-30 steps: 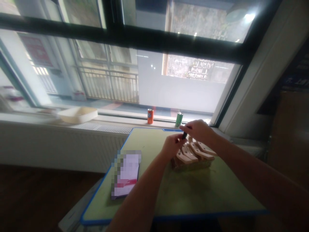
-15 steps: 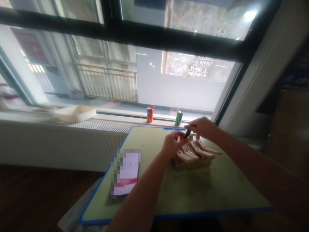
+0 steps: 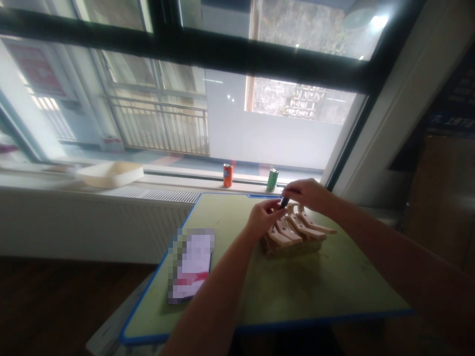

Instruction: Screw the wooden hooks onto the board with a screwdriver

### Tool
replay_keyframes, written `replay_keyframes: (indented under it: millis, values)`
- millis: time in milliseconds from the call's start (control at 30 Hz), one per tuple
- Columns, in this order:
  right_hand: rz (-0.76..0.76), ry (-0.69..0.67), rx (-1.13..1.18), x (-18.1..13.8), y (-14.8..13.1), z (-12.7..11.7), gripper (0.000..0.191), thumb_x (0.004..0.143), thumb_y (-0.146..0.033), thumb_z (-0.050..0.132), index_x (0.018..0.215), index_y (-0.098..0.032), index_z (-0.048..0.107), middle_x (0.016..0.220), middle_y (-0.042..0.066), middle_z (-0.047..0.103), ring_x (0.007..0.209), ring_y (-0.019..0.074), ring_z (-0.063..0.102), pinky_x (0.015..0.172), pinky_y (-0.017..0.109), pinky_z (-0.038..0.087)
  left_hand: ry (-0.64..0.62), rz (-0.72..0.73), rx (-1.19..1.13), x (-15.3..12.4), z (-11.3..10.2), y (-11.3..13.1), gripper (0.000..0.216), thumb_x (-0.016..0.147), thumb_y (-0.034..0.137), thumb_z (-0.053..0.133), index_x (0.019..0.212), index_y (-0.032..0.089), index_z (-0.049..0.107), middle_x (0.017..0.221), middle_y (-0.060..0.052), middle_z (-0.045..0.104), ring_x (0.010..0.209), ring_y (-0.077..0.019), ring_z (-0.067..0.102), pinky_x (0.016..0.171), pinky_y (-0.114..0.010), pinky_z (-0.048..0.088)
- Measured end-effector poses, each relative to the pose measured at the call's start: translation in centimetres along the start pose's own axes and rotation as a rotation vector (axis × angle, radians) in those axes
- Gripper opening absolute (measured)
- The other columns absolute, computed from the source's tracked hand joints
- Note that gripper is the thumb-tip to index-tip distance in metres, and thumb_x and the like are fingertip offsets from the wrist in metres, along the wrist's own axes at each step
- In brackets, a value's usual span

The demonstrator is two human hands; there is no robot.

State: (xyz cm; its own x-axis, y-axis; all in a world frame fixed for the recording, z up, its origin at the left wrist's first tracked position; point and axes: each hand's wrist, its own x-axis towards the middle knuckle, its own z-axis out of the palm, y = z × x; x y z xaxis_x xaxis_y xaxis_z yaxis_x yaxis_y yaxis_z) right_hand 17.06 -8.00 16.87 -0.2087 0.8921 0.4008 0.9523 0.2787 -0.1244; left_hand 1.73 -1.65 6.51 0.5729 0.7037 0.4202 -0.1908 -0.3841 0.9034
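A small dark stick-like object (image 3: 284, 202) is held at a slant between my two hands; its exact kind is not clear. My right hand (image 3: 303, 192) grips its upper end with bent fingers. The thumb and fingers of my left hand (image 3: 261, 218) close around its lower end. Just below and to the right stands a wooden piece with several pale curved slats (image 3: 297, 228) on a block-like base (image 3: 295, 248). Dark round spots show on the slats. My left hand hides the piece's upper left part.
The yellow-green table (image 3: 308, 291) has a blue edge. A phone-like flat object (image 3: 193, 262), blurred out, lies at its left. An orange can (image 3: 227, 176), a green can (image 3: 272, 180) and a cream basin (image 3: 111, 174) stand on the windowsill. A radiator (image 3: 148, 227) is beneath it.
The whole view has shifted slightly, so everything appears a little further left. Both hands stay together at the dark object, which tilts about the same. The wooden piece has not visibly moved on the table.
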Motion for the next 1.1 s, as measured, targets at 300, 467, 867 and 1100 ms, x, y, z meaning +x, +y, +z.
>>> replay_keyframes:
  millis: [300, 467, 867, 1100]
  values:
    - [-0.186, -0.022, -0.089, 0.5, -0.7, 0.2, 0.038, 0.093, -0.034, 0.034, 0.08, -0.016, 0.066, 0.072, 0.004, 0.063, 0.064, 0.0123, 0.053, 0.061, 0.024, 0.036, -0.009, -0.004, 0.069, 0.3, -0.4, -0.6, 0.04, 0.074, 0.048, 0.06, 0.092, 0.014, 0.07, 0.07, -0.003, 0.064, 0.058, -0.0099, 0.051, 0.054, -0.022, 0.039]
    - [-0.059, -0.005, 0.007, 0.7, -0.7, 0.5, 0.03, 0.088, -0.037, 0.045, 0.097, -0.018, 0.066, 0.078, 0.003, 0.067, 0.062, 0.0113, 0.055, 0.059, 0.023, 0.037, -0.044, 0.002, -0.009, 0.2, -0.5, -0.7, 0.038, 0.075, 0.047, 0.059, 0.092, 0.014, 0.07, 0.074, -0.004, 0.065, 0.059, -0.0098, 0.052, 0.056, -0.022, 0.039]
    - [-0.099, -0.276, -0.076, 3.3, -1.7, -0.8, 0.038, 0.089, -0.037, 0.038, 0.075, -0.018, 0.068, 0.059, 0.0, 0.06, 0.05, 0.0084, 0.045, 0.052, 0.024, 0.03, -0.031, -0.062, 0.046, 0.4, -1.4, -0.3, 0.04, 0.075, 0.049, 0.058, 0.088, 0.013, 0.069, 0.07, -0.003, 0.063, 0.052, -0.0074, 0.046, 0.05, -0.021, 0.035]
    - [-0.089, -0.322, -0.133, 4.2, -1.6, -1.5, 0.048, 0.084, -0.051, 0.041, 0.063, -0.016, 0.066, 0.049, -0.001, 0.055, 0.042, 0.0071, 0.04, 0.049, 0.025, 0.029, -0.021, -0.005, 0.055, 0.0, -2.4, 0.2, 0.037, 0.068, 0.045, 0.067, 0.084, 0.012, 0.068, 0.073, -0.004, 0.065, 0.06, -0.011, 0.054, 0.056, -0.023, 0.042]
